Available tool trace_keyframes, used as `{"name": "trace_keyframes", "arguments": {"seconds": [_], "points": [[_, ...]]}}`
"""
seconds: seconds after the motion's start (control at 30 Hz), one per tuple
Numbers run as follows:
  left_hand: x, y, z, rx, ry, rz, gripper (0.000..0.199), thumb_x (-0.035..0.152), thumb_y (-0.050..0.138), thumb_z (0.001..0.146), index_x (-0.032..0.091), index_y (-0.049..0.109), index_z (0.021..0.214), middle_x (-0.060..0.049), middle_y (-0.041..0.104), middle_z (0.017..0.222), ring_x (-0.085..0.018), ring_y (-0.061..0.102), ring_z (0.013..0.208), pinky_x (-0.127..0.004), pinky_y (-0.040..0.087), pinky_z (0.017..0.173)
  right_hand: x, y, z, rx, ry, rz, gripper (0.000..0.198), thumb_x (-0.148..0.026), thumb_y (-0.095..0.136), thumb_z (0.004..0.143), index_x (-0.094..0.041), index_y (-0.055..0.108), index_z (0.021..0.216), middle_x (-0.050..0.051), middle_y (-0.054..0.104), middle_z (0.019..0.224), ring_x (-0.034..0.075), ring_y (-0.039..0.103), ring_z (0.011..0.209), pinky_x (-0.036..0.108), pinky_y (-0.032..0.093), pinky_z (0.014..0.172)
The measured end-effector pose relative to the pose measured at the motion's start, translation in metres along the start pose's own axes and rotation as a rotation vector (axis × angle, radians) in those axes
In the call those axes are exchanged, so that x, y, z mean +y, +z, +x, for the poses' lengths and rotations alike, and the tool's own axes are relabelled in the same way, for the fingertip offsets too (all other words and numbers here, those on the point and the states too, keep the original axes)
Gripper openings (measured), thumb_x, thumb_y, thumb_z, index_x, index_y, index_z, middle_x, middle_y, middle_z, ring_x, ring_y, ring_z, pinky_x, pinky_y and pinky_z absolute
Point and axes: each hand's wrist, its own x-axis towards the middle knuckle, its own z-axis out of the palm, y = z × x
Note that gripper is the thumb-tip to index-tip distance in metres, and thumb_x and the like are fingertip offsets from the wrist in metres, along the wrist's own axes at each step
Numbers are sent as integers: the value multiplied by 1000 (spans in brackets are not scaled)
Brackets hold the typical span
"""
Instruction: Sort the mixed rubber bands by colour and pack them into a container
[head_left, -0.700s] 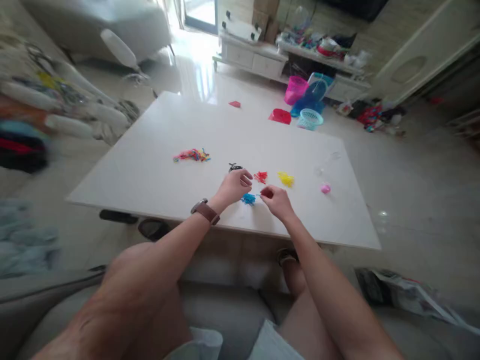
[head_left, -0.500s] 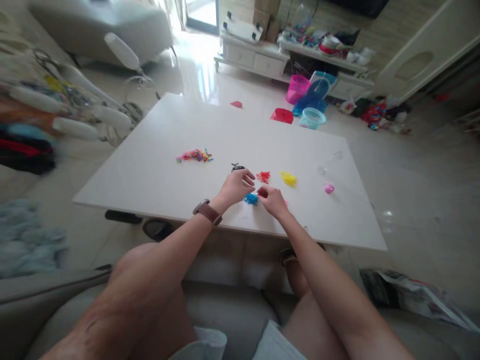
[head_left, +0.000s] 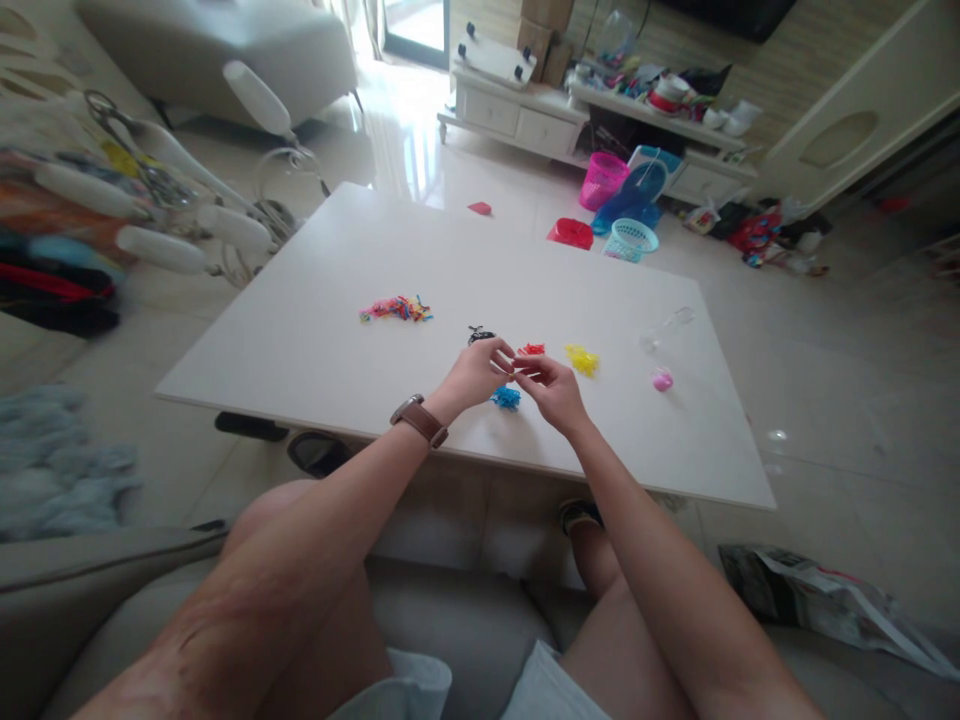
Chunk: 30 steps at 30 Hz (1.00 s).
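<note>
My left hand (head_left: 478, 375), with a brown-strapped watch on its wrist, meets my right hand (head_left: 556, 392) fingertip to fingertip over the white table. Both sets of fingers are pinched together; anything between them is too small to name. Just below the fingertips lies a pile of small blue strands (head_left: 505, 398). Behind the hands are a partly covered black pile (head_left: 481, 337) and a red pile (head_left: 532, 350). A yellow pile (head_left: 583, 360) rests to the right. Farther left on the table is a mixed-colour heap (head_left: 397, 309) of similar small pieces.
On the right of the white table (head_left: 285, 340) sit a pink lump (head_left: 662, 380) and a clear object (head_left: 664, 328). Beyond the far edge stand a red stool (head_left: 571, 233), a light-blue basket (head_left: 631, 240) and a pink basket (head_left: 603, 180). A white-armed lamp (head_left: 236, 228) is at left.
My right hand has risen slightly away from the blue pile, and its fingertips now meet those of my left hand. The whole view has shifted a little.
</note>
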Motion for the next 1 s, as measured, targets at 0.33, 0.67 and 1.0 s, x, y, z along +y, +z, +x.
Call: {"name": "trace_keyframes", "arguments": {"seconds": [0.33, 0.67, 1.0], "points": [[-4, 5, 0, -8, -6, 57, 42, 2, 71, 71, 16, 59, 109, -5, 71, 94, -15, 69, 70, -22, 50, 58, 0, -4, -2, -29, -40, -71, 11, -29, 71, 81, -22, 76, 88, 3, 77, 86, 20, 74, 79, 35, 60, 79], [-2, 4, 2, -14, -81, 98, 34, 9, 66, 77, 17, 59, 109, -10, 67, 114, -17, 70, 84, -25, 51, 65, 77, -58, 20, 642, 392, 0, 20, -19, 78, 55, -18, 68, 72, -1, 68, 67, 15, 64, 64, 28, 56, 66], [0, -25, -10, 26, -39, 255, 26, 15, 62, 81, 18, 63, 106, -8, 70, 113, -17, 70, 85, -28, 53, 75, 115, -99, 29, 907, 439, 8, 22, -18, 74, 54, -18, 60, 71, -3, 64, 68, 14, 61, 67, 27, 55, 66]]}}
